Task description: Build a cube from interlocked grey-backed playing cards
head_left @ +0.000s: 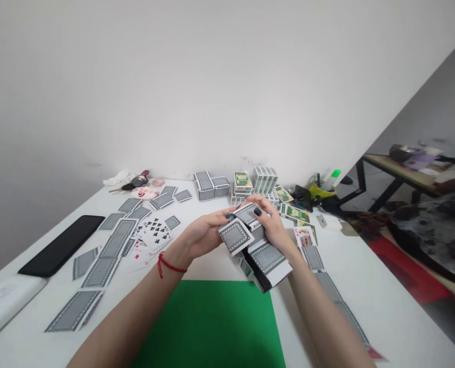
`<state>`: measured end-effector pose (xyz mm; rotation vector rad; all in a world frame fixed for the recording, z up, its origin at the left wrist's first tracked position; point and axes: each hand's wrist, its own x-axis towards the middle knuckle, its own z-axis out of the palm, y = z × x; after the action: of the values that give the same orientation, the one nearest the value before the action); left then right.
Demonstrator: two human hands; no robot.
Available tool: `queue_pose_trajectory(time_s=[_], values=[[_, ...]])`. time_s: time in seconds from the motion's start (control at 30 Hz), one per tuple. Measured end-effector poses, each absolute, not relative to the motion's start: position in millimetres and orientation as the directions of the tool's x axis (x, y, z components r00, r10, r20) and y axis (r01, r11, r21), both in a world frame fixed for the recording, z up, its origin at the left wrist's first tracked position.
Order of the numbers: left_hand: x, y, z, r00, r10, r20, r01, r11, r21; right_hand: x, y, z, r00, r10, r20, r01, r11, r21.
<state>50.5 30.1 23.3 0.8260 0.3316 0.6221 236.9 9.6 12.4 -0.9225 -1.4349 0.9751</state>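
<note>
Both my hands are raised over the middle of the table, closed around a bulky bundle of grey-backed playing cards (268, 257). My left hand (208, 230), with a red string on its wrist, grips the bundle's left side, thumb near the top. From the right, my right hand (272, 225) wraps it, its dark-nailed thumb pressing on an upper card. A separate-looking card (235, 236) sticks out at the left of the bundle. A dark gap and a box-like edge show at its lower end; what lies inside is hidden. Beneath is a green mat (215, 322).
Rows of face-down cards (97, 271) and fanned face-up cards (154, 232) lie left, beside a black phone-like slab (62, 245). Card stacks (204, 184) and green-and-white card boxes (265, 179) stand along the wall. More cards (329, 287) line the right edge.
</note>
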Motion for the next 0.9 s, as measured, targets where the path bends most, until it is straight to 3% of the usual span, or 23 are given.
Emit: queue_pose_trajectory(time_s=[0.33,0.57,0.9], values=[[57.0,26.2,18.4,0.686,0.724,-0.074,-0.443,0.496,0.747,240.1,17.3,3.8,0.001,0.948,0.319,-0.008,0.319,-0.948],[62.0,25.3,18.8,0.664,0.741,-0.1,-0.494,0.535,0.685,237.9,16.1,2.4,-0.041,0.947,0.32,-0.038,0.318,-0.947],[60.7,29.0,8.3,0.629,0.767,-0.125,-0.457,0.495,0.739,237.6,21.1,-7.1,-0.028,0.957,0.289,0.022,0.29,-0.957]])
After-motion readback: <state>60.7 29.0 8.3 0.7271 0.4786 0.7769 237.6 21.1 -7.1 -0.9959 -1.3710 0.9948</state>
